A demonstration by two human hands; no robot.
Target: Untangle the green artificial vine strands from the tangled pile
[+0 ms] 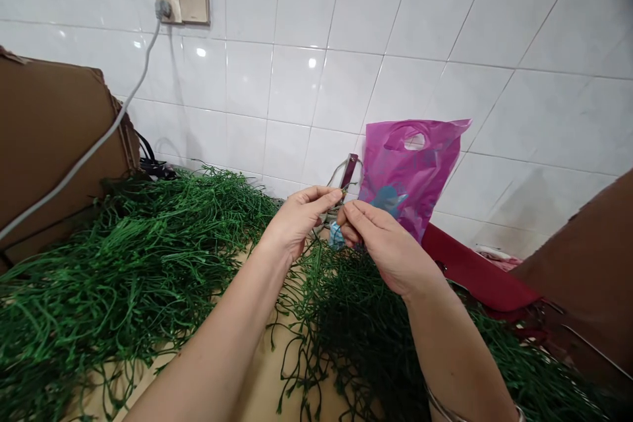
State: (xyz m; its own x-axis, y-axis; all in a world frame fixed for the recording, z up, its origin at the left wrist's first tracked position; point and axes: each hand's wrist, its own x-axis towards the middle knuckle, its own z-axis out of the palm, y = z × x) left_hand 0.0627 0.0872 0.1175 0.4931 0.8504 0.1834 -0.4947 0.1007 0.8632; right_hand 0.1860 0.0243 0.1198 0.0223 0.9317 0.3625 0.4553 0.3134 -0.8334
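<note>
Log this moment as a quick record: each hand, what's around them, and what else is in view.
left hand: left hand pinches a green strand
right hand: right hand is at a blue item; grip unclear
around hands: green strand heaps on both sides, on a tan surface
rest: pink plastic bag, red sheet, cardboard, grey cable, wall socket, white tiled wall

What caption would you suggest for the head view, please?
Left hand and right hand work above heaped green strands beside a pink plastic bag.
</note>
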